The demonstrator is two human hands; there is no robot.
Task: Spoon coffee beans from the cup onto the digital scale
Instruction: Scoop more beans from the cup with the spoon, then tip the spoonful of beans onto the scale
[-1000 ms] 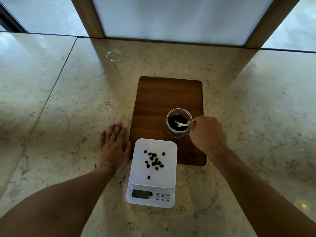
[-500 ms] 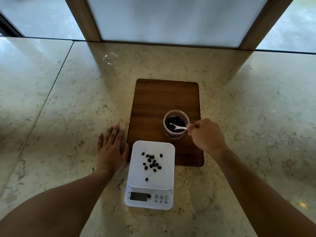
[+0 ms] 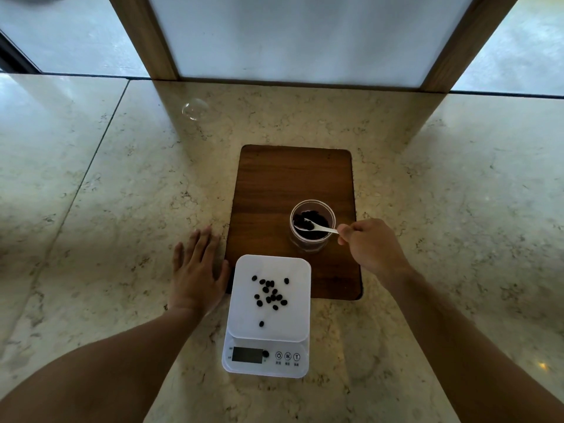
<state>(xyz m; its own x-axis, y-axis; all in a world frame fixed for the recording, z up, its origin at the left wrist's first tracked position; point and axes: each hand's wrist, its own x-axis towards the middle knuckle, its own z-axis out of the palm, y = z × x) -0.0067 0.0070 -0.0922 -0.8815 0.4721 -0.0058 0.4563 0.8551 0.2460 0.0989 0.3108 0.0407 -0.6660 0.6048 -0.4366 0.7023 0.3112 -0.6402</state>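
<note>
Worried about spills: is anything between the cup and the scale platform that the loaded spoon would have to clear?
Nothing visible: only bare wooden board lies between the clear cup and the white scale's platform.

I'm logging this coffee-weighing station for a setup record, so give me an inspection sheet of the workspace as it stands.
Surface: marble counter, wooden board on it.
Job's things: clear cup of beans on the board; digital scale with loose coffee beans; display unreadable.
Clutter: clear dome-shaped object.
Grips: left hand flat on counter; right hand holds white spoon in cup.
Cables: nothing seen.
Surroundings: wood-framed frosted panel.
</note>
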